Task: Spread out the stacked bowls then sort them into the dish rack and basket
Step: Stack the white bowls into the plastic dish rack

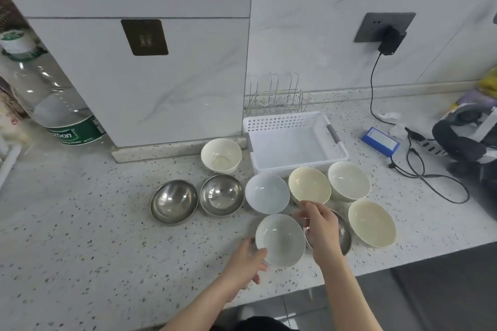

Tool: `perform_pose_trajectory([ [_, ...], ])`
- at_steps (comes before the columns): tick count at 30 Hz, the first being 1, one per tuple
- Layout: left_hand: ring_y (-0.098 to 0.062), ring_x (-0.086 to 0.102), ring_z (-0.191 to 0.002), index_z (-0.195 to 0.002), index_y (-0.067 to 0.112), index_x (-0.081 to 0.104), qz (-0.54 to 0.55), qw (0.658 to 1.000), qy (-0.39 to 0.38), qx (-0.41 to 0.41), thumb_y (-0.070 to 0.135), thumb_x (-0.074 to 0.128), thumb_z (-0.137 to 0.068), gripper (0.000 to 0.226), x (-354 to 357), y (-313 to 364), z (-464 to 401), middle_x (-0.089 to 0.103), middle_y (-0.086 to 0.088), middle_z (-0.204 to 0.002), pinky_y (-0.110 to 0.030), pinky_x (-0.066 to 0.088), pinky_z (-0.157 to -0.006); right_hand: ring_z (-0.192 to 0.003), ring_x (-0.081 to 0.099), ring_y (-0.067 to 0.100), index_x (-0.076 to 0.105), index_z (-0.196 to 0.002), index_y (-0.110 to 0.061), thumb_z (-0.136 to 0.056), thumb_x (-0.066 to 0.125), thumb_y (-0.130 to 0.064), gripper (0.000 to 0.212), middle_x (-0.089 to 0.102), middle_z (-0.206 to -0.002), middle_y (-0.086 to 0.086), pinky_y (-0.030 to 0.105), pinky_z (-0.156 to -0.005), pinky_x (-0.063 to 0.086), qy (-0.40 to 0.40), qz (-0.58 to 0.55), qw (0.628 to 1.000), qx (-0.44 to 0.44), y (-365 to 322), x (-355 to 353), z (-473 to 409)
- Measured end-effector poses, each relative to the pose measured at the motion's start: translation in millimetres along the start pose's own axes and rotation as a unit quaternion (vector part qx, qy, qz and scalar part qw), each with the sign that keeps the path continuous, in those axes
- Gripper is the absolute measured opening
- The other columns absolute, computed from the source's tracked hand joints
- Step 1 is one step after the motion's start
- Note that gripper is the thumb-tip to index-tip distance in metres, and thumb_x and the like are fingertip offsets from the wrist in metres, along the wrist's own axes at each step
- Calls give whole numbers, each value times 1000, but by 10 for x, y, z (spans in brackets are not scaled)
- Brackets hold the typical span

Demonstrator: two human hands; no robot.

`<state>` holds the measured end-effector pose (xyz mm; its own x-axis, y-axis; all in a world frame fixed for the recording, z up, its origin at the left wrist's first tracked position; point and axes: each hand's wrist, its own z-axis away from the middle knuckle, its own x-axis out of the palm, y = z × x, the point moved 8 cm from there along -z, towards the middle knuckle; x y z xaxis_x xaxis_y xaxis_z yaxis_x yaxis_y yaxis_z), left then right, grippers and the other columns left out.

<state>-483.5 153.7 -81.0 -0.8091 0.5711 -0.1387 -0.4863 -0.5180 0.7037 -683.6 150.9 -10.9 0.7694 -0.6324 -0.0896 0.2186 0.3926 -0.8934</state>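
Note:
Several bowls lie spread on the speckled counter [80, 236]. My left hand [247, 263] grips the near rim of a pale grey bowl [281, 239]. My right hand [320, 225] hovers with loosely spread fingers over a steel bowl [345, 233], hiding most of it; I cannot tell if it touches. Two more steel bowls [174, 201] [222, 194] sit left. A white bowl [221, 154], a pale blue bowl [267, 193] and three cream bowls [309, 185] [349, 181] [372, 223] stand around. The white basket [293, 122] and wire dish rack [277, 96] are behind, both without bowls.
A large water bottle [53, 104] leans at the far left. A blue box [380, 141], a charger cable [430, 177] and a dark device [470, 137] lie at the right. The tiled pillar [148, 75] stands behind the bowls. The counter edge runs close below my hands.

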Motion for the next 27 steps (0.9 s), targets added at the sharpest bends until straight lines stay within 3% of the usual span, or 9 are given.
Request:
perform_pose_trajectory([
  [7, 4, 56, -43, -111, 20, 57, 57, 996, 58, 27, 9, 49, -92, 23, 45, 74, -27, 68, -5, -97, -15, 36, -41, -62, 51, 12, 71, -81, -15, -91, 52, -9, 22, 69, -61, -5, 24, -60, 40, -1, 20, 1000, 11, 102, -153, -113],
  [14, 3, 52, -38, -102, 15, 65, 102, 986, 124, 44, 5, 51, -91, 20, -273, 10, 133, 73, -14, -89, -14, 33, -39, -73, 57, 14, 71, -90, -13, -91, 54, -13, 17, 72, -76, 1, 27, -61, 39, -40, 103, 994, 19, 192, 15, -206],
  [17, 3, 53, -38, -105, 14, 64, 118, 981, 150, 45, 6, 52, -92, 20, -426, -34, 212, 73, -15, -91, -14, 32, -38, -63, 47, 19, 66, -82, 0, -88, 47, -14, 24, 72, -60, -1, 28, -53, 33, -42, 171, 984, 28, 251, 118, -212],
  [20, 1, 50, -38, -106, 11, 66, 139, 972, 182, 48, 6, 52, -91, 20, -586, -62, 284, 74, -16, -84, -16, 31, -38, -47, 35, 14, 60, -76, -2, -89, 44, -16, 25, 71, -56, 0, 24, -44, 28, -80, 207, 974, 50, 318, 293, -176],
  [27, -6, 33, -38, -104, 13, 66, 215, 950, 222, 46, 6, 50, -89, 23, -933, -185, 422, 76, -14, -72, -18, 28, -38, -54, 39, 15, 60, -106, -8, -93, 47, -26, 26, 70, -92, 16, 25, -44, 32, -101, 169, 975, 103, 443, 578, -186],
])
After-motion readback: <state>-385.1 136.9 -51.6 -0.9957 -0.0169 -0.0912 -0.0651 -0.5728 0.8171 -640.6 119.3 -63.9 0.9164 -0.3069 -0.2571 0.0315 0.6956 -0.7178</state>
